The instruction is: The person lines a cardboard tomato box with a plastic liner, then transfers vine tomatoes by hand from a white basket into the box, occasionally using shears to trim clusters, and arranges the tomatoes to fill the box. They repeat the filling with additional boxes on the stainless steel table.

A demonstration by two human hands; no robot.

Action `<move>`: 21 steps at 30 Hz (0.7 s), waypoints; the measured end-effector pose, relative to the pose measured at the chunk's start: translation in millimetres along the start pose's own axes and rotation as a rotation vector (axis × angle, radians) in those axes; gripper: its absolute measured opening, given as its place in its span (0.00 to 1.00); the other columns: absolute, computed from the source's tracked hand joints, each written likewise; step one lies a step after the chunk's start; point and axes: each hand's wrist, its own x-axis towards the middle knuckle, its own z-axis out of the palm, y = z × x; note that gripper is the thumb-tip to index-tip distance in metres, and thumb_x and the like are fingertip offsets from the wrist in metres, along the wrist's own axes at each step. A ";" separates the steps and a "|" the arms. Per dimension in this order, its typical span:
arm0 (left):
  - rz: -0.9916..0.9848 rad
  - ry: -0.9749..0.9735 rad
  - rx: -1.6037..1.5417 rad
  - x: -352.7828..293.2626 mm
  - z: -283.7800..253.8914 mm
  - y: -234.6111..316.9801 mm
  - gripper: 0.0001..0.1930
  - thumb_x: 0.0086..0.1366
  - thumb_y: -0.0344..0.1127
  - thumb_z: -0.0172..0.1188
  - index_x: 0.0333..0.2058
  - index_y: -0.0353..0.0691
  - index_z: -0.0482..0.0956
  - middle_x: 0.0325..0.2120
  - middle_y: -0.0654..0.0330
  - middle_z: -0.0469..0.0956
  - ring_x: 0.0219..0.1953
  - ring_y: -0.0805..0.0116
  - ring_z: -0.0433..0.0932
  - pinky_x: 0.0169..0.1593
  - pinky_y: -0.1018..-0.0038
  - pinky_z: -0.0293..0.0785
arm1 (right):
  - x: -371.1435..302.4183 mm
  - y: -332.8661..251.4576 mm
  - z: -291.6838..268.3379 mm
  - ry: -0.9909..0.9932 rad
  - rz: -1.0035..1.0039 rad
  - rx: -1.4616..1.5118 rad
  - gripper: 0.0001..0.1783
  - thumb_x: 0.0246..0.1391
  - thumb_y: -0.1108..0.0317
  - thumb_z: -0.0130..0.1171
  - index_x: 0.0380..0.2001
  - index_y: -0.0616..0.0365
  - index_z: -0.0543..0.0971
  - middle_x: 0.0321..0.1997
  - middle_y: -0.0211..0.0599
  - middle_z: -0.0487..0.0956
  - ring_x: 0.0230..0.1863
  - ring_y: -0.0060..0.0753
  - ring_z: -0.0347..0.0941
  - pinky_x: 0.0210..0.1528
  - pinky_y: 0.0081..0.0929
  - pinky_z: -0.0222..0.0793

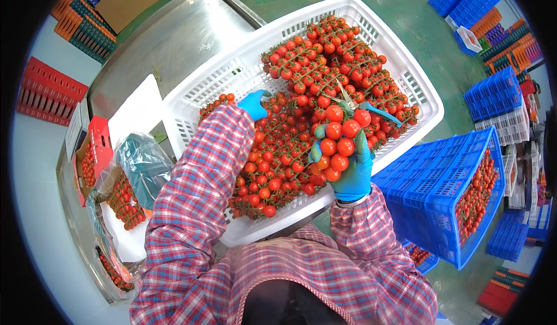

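Over the near right corner of the white crate (406,75): a right hand (351,177) in a blue glove, fingers (316,150) curled shut around a bunch of tomatoes (337,139). Grips the bunch from below, with the red balls sitting on top of the palm and just past the fingertips. Runs long-ways from the palm up toward the far side of the crate, a bit tilted.

At the far tip of that bunch, above the middle of the crate: small scissors (362,106) with blue-green handles, blades pointing to the crate's far left. Touching the bunch or just over it, hard to tell which, and hard to tell what holds them.

At the left wall of the crate, inside it: a left hand (253,103), blue glove too, at the end of a checked sleeve (203,168). Only the back of the glove in view, fingers tucked down among the tomatoes, so cannot tell how open or what is in them. Well apart from the held bunch, which lies to its right and a little nearer the body. Right hand much closer to the bunch, already wrapped on it.

Filling the crate from middle to far right: a big heap of tomatoes (331,52) on green stems.

Right of the crate: a blue crate (429,180) with more tomatoes. Left of the crate: a white board (139,110), clear bags of tomatoes (125,200) and a red box (100,133), all on a metal table (174,41)
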 end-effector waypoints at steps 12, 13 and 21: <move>0.550 -0.334 -1.608 -252.4 -20.3 47.3 0.33 0.59 0.39 0.50 0.60 0.33 0.53 0.59 0.44 0.56 0.51 0.53 0.70 0.49 0.65 0.72 | -38.0 17.5 8.7 -0.208 0.047 -0.145 0.35 0.56 0.41 0.41 0.58 0.56 0.60 0.46 0.53 0.73 0.27 0.41 0.72 0.27 0.35 0.71; 0.531 -0.249 -1.618 -275.2 -15.0 44.9 0.33 0.58 0.39 0.50 0.60 0.33 0.52 0.59 0.43 0.56 0.51 0.53 0.70 0.50 0.64 0.72 | -42.4 21.1 10.7 -0.218 0.115 -0.070 0.35 0.56 0.41 0.41 0.58 0.56 0.59 0.46 0.50 0.73 0.31 0.43 0.73 0.31 0.38 0.71; 0.830 0.503 -2.106 -448.5 77.3 -78.5 0.26 0.51 0.23 0.45 0.52 0.40 0.65 0.40 0.57 0.72 0.38 0.59 0.74 0.44 0.61 0.74 | -96.0 71.0 59.0 -0.345 0.290 -0.153 0.35 0.55 0.46 0.48 0.60 0.52 0.55 0.50 0.43 0.67 0.40 0.43 0.69 0.39 0.39 0.70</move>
